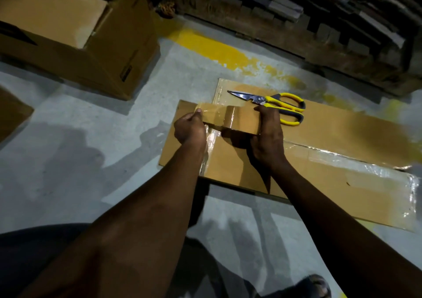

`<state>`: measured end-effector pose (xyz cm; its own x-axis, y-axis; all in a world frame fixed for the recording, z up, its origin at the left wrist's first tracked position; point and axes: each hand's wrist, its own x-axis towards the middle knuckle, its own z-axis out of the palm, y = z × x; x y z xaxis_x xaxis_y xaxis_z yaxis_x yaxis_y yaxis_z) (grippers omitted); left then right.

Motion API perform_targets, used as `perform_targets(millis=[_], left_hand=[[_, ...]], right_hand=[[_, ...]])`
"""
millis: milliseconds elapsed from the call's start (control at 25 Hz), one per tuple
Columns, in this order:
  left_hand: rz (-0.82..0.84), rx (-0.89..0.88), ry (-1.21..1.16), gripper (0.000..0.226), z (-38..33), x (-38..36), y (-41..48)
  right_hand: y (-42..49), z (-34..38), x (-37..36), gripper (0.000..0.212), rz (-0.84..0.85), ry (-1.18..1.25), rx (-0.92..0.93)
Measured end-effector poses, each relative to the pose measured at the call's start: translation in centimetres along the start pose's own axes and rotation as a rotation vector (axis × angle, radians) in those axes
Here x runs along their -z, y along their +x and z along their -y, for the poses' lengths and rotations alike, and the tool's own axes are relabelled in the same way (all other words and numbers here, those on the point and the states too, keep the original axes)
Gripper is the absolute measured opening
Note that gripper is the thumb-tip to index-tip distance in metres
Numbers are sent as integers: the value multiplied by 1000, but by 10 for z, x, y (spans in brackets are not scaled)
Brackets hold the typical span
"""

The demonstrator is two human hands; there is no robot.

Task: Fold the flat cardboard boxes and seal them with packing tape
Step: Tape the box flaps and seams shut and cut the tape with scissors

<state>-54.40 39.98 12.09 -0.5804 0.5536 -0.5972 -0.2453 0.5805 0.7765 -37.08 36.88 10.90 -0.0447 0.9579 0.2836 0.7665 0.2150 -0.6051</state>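
Note:
A flat cardboard box (331,183) lies on the concrete floor, with shiny clear tape along its middle seam and right end. Above its left end I hold a roll of brown packing tape (242,119). My right hand (268,135) grips the roll from its right side. My left hand (189,128) pinches the free end of the tape, pulled out to the left of the roll. The drawn strip is clear and glossy between the two hands.
Yellow-handled scissors (276,106) lie on the flat box just beyond my right hand. Folded cardboard boxes (75,32) stand at the upper left. A dark stack of cardboard on a pallet (308,23) runs along the back. My shoe (312,286) shows at the bottom.

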Motion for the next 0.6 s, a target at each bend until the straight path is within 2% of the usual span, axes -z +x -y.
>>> perform_targets(millis=[120, 240, 320, 440, 600], left_hand=[[-21, -7, -29, 26, 8, -2, 2], [-5, 12, -113, 25, 13, -1, 6], [-12, 39, -160, 22, 11, 0, 6], [-43, 40, -154, 22, 12, 0, 7], [-63, 14, -139, 27, 14, -1, 7]], right_hand=[[-2, 1, -9, 69, 12, 45, -74], [5, -4, -12, 65, -30, 85, -149], [5, 1, -11, 61, -73, 104, -115], [6, 14, -7, 53, -108, 131, -70], [10, 11, -4, 46, -224, 199, -157]])
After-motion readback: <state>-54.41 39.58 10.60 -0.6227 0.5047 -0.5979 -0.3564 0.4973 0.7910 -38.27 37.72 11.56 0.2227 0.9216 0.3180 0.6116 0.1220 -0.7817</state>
